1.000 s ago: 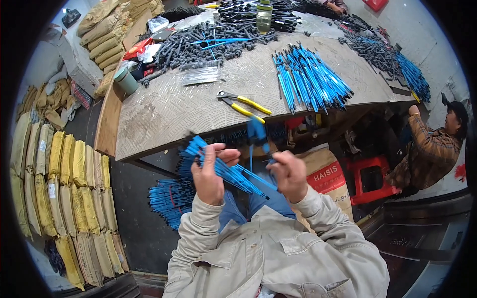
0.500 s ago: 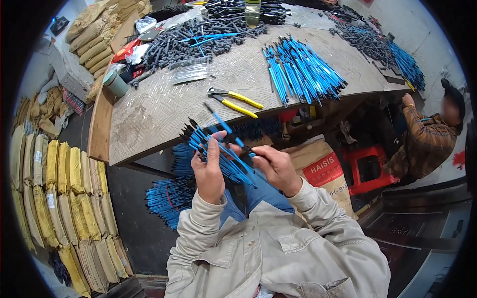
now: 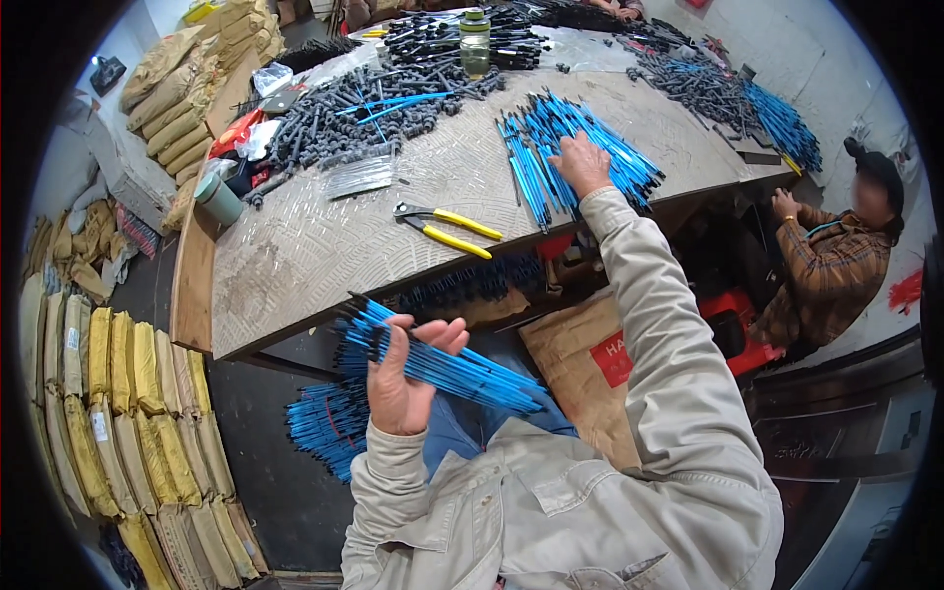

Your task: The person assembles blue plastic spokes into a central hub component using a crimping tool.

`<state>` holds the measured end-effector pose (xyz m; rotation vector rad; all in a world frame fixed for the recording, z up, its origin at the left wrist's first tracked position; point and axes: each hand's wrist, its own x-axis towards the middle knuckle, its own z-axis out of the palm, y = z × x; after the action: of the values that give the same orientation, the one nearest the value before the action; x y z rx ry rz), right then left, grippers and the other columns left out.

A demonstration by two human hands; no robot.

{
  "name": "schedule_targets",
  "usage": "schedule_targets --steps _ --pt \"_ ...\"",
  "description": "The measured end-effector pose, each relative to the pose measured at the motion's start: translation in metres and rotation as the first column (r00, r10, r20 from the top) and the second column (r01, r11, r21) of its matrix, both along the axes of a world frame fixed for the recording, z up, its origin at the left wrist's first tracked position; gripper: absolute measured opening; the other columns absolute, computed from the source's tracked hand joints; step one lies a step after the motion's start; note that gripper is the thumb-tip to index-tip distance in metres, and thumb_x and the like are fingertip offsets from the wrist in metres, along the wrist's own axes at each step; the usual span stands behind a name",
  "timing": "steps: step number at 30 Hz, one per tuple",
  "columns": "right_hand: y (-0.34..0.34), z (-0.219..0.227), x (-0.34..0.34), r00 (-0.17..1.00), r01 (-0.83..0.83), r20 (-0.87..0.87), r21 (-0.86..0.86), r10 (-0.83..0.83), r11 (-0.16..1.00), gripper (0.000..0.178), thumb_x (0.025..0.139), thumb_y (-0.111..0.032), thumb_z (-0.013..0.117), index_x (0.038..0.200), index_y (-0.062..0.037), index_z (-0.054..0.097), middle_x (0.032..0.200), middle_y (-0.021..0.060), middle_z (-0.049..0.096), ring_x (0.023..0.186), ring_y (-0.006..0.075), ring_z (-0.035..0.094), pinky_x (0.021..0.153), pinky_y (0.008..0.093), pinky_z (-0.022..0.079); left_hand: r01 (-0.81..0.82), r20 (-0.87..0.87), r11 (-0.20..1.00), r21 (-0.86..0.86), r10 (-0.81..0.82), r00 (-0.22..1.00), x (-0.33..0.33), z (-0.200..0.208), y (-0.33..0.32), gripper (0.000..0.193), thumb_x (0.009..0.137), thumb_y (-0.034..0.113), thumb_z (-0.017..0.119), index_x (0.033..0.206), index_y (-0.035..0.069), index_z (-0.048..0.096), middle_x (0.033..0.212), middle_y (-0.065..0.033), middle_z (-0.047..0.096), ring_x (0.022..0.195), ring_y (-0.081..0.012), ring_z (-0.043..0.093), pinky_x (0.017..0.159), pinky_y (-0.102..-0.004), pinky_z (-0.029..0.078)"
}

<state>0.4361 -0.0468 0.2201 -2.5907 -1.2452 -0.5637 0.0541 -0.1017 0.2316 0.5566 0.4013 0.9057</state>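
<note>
My left hand (image 3: 405, 379) grips a bundle of thin blue rods with black tips (image 3: 447, 366), held over my lap below the table's front edge. My right hand (image 3: 582, 162) is stretched out onto the table (image 3: 295, 265) and rests on a loose heap of the same blue rods (image 3: 575, 147); whether its fingers are closed on any I cannot tell. Yellow-handled pliers (image 3: 447, 228) lie on the table between my two hands.
A pile of dark grey parts (image 3: 364, 108) covers the far table, with a jar (image 3: 475, 44) behind and a green cup (image 3: 216, 199) at the left edge. More blue rods (image 3: 320, 433) lie on the floor. Another person (image 3: 836, 265) sits at right. Yellow sacks (image 3: 118, 393) line the left.
My right hand has left the bundle in front of me and reached forward onto the heap of blue rods on the table. My left hand kept hold of the bundle.
</note>
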Motion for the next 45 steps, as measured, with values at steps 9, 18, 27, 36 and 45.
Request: schedule_targets --steps 9,18,27,36,45 --pt "0.008 0.010 0.008 0.993 -0.058 -0.083 0.279 0.084 0.958 0.025 0.078 -0.033 0.061 0.081 -0.0079 0.061 0.084 0.0129 0.062 0.084 0.0319 0.061 0.068 0.0436 0.048 0.205 -0.048 0.978 0.045 -0.203 0.978 0.002 -0.030 0.001 0.020 0.092 0.021 0.053 0.105 0.007 0.054 0.099 -0.0169 0.064 0.091 -0.0252 0.063 0.078 -0.0393 0.051" --pt "-0.039 0.053 -0.024 0.973 -0.184 0.181 0.252 0.141 0.950 0.021 0.084 -0.028 0.056 0.082 -0.0074 0.053 0.076 0.0127 0.064 0.066 0.0333 0.063 0.058 0.0431 0.050 0.118 -0.177 0.991 0.062 -0.106 0.979 0.007 -0.019 -0.012 0.020 0.091 0.018 0.054 0.105 0.004 0.056 0.100 -0.0164 0.064 0.088 -0.0223 0.063 0.075 -0.0346 0.052" --pt "-0.196 0.058 -0.145 0.913 -0.238 -0.105 0.650 0.395 0.722 0.012 0.083 -0.002 0.060 0.095 0.0003 0.059 0.064 0.0026 0.056 0.055 0.0085 0.050 0.050 0.0216 0.039 0.166 -0.211 0.985 0.049 -0.152 0.966 0.015 -0.043 -0.006 0.022 0.091 0.018 0.054 0.108 0.003 0.056 0.104 -0.0184 0.063 0.093 -0.0267 0.063 0.081 -0.0389 0.052" --pt "-0.184 -0.001 -0.198 0.509 -0.422 -0.373 0.677 0.776 0.603 0.018 0.078 -0.004 0.066 0.093 0.0016 0.059 0.077 0.0140 0.060 0.060 0.0253 0.059 0.053 0.0295 0.045 0.042 -0.186 0.994 0.103 -0.022 0.982 0.039 -0.018 -0.008 0.021 0.092 0.016 0.052 0.104 -0.001 0.056 0.094 -0.0143 0.064 0.085 -0.0230 0.064 0.076 -0.0334 0.053" --pt "-0.150 -0.011 -0.216 0.407 -0.501 -0.405 0.650 0.819 0.571 0.014 0.079 -0.010 0.066 0.088 -0.0007 0.061 0.079 0.0116 0.061 0.063 0.0266 0.059 0.054 0.0305 0.046 -0.182 -0.206 0.895 0.408 0.285 0.936 0.034 -0.022 -0.013 0.015 0.089 0.011 0.056 0.102 0.003 0.057 0.078 -0.0057 0.059 0.064 -0.0112 0.055 0.058 -0.0246 0.046"
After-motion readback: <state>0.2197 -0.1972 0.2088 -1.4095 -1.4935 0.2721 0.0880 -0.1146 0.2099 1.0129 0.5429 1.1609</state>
